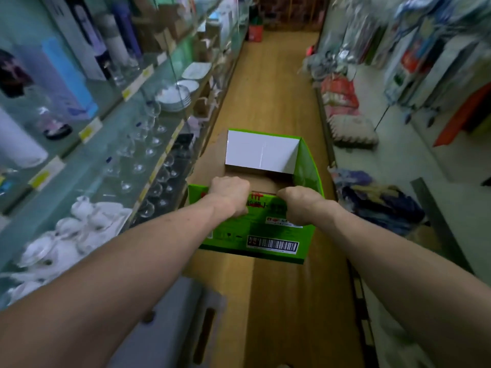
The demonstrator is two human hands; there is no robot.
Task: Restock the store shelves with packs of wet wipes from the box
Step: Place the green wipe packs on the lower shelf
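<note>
1. Box [268, 232]: a green carton at the centre of view. Its top is open and a white flap [260, 154] stands up on its 12 o'clock side. It appears to be carried clear of the aisle floor [268, 83]. No packs of wet wipes can be seen inside.
2. Left hand [230, 193] and right hand [300, 205]: side by side, each clenched over the box's near rim at 6 o'clock and grasping the cardboard edge. Risk: the whole load hangs from one thin wall. That rim may buckle or tear, so the far end drops and the contents spill.
3. Stemmed glasses [154, 134] and stacked plates [175, 98]: on the glass shelves at 9 to 11 o'clock, near the box's left side. Risk: a leftward swing of the box could strike and break them.
4. Grey stool [172, 322]: low at 7 o'clock. Risk: tripping, since the box hides the ground ahead.
5. Bagged soft goods [353, 126]: at 2 o'clock, edging into the aisle. Risk: a snag on the box, likely harmless.
</note>
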